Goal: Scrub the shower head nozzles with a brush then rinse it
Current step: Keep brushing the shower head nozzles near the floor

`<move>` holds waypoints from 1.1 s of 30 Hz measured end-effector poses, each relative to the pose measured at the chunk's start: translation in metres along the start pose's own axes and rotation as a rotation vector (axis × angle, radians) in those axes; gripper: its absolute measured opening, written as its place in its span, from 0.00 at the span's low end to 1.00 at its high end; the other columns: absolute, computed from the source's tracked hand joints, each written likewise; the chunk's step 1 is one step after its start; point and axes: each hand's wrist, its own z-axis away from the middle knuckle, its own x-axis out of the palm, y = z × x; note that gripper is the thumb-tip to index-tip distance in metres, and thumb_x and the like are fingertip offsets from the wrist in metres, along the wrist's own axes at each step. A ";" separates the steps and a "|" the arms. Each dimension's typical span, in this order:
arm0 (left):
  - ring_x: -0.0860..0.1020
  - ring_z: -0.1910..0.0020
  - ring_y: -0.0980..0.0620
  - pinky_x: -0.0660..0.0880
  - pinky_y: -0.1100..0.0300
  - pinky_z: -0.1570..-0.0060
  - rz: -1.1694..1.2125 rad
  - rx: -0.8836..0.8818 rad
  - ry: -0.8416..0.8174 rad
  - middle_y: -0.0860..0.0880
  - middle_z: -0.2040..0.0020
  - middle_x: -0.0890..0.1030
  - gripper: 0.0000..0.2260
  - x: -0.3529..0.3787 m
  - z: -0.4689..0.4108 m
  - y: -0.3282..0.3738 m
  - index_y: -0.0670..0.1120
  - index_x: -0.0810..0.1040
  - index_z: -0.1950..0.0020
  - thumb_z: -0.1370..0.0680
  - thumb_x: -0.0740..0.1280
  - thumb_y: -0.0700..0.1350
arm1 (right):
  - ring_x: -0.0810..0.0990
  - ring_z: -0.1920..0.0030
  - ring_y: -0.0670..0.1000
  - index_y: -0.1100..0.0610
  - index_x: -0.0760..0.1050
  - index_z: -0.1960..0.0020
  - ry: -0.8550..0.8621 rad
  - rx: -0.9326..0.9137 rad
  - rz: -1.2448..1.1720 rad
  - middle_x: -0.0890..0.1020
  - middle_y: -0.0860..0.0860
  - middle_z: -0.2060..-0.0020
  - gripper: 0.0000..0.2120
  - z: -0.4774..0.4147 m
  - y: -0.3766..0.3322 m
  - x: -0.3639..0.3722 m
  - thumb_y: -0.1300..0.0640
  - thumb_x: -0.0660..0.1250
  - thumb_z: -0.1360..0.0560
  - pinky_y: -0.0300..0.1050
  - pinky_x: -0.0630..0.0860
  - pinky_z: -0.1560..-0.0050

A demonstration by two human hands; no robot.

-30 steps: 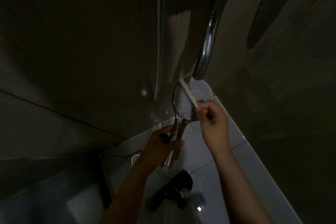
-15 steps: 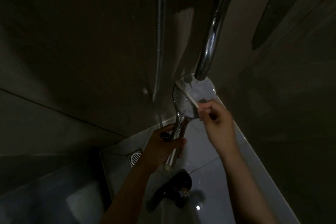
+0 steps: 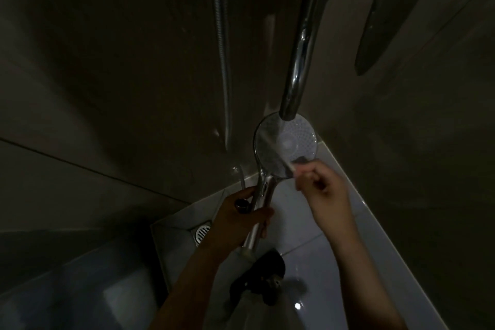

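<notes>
**Brush on the shower head in a dim stall**

Head view: the shower head (image 3: pixel 292 143) sat just right of centre, its round face turned toward the camera. The face was pale and dotted with rings of fine nozzles around a plain middle disc, rimmed in chrome; its left half was smeared by motion blur. A chrome handle ran from it toward 7 o'clock into the left hand (image 3: pixel 238 220), whose fingers were wrapped tight around the handle. The right hand (image 3: pixel 324 190), at 5 o'clock from the face, pinched the end of a thin pale brush (image 3: pixel 276 150) between fingertips; the brush lay blurred across the face, pointing to 11 o'clock. A chrome spout (image 3: pixel 300 61) hung from 12 o'clock, its end overlapping the face's top edge. A hose (image 3: pixel 223 61) dropped down the dark wall at left. A round drain (image 3: pixel 202 233) lay in the pale floor at 8 o'clock from the left hand.
</notes>
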 end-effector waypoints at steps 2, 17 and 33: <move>0.75 0.75 0.46 0.73 0.58 0.72 -0.019 0.003 -0.006 0.44 0.71 0.78 0.11 0.000 -0.001 0.002 0.44 0.79 0.48 0.27 0.69 0.32 | 0.74 0.68 0.44 0.58 0.78 0.59 -0.039 -0.002 0.053 0.77 0.50 0.69 0.07 0.001 0.005 0.003 0.68 0.65 0.26 0.35 0.70 0.63; 0.76 0.75 0.48 0.75 0.58 0.70 -0.046 0.024 0.019 0.45 0.71 0.79 0.13 0.008 -0.006 0.010 0.47 0.79 0.46 0.27 0.69 0.34 | 0.75 0.67 0.44 0.58 0.78 0.60 -0.036 0.043 -0.009 0.78 0.49 0.69 0.10 0.004 0.009 -0.011 0.70 0.65 0.26 0.36 0.71 0.62; 0.74 0.76 0.50 0.72 0.63 0.75 0.002 0.106 0.033 0.43 0.71 0.76 0.09 0.015 0.003 0.011 0.42 0.79 0.50 0.26 0.67 0.31 | 0.76 0.66 0.43 0.58 0.77 0.60 -0.010 0.052 0.026 0.79 0.46 0.68 0.08 0.022 0.018 -0.024 0.67 0.64 0.25 0.31 0.71 0.63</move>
